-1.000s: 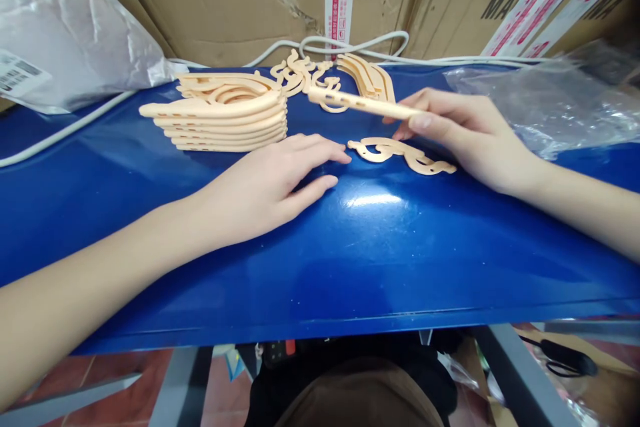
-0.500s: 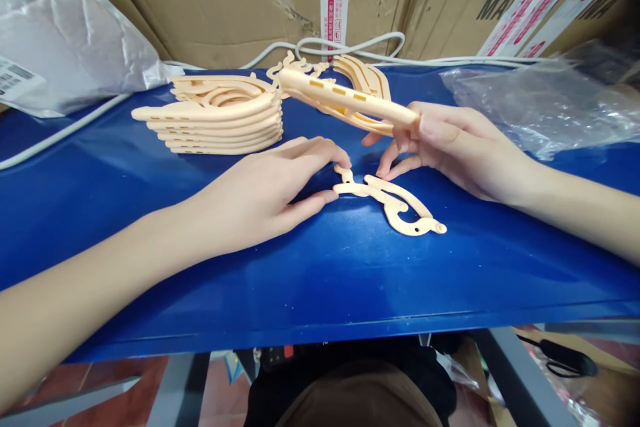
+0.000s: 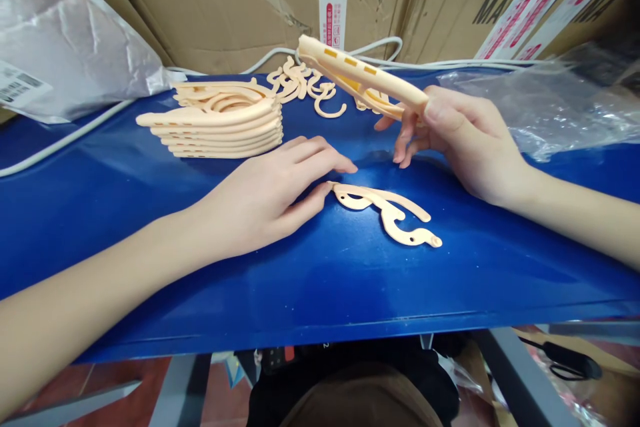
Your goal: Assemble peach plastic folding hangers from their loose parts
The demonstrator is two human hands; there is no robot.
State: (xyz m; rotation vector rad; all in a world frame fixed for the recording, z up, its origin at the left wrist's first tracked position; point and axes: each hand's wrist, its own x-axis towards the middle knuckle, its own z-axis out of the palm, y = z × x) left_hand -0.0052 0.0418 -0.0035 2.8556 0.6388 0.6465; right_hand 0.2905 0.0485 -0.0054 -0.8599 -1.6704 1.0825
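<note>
My left hand [image 3: 280,197] rests low over the blue table, palm down, fingers stretched out and apart. Its thumb tip touches the end of a cream plastic hanger piece [image 3: 395,223], which lies flat with curved arms and small holes. Held up at one end by my right hand [image 3: 457,140] is a cream hanger arm [image 3: 370,73] with slots along its edge. The thumb and index finger pinch it; the other fingers hang loosely below. To the left stands a neat stack of similar hanger arms [image 3: 220,133].
Loose cream hooks [image 3: 300,80] lie in a pile at the back of the blue table [image 3: 300,293]. Cardboard boxes [image 3: 240,7] and a white cable [image 3: 65,143] line the rear. A silvery bag [image 3: 65,47] is at left, clear plastic film [image 3: 540,107] at right.
My right hand has lifted the hanger arm higher, showing more hooks behind it. The piece on the table has shifted and turned slightly, and my left index finger has come off it.
</note>
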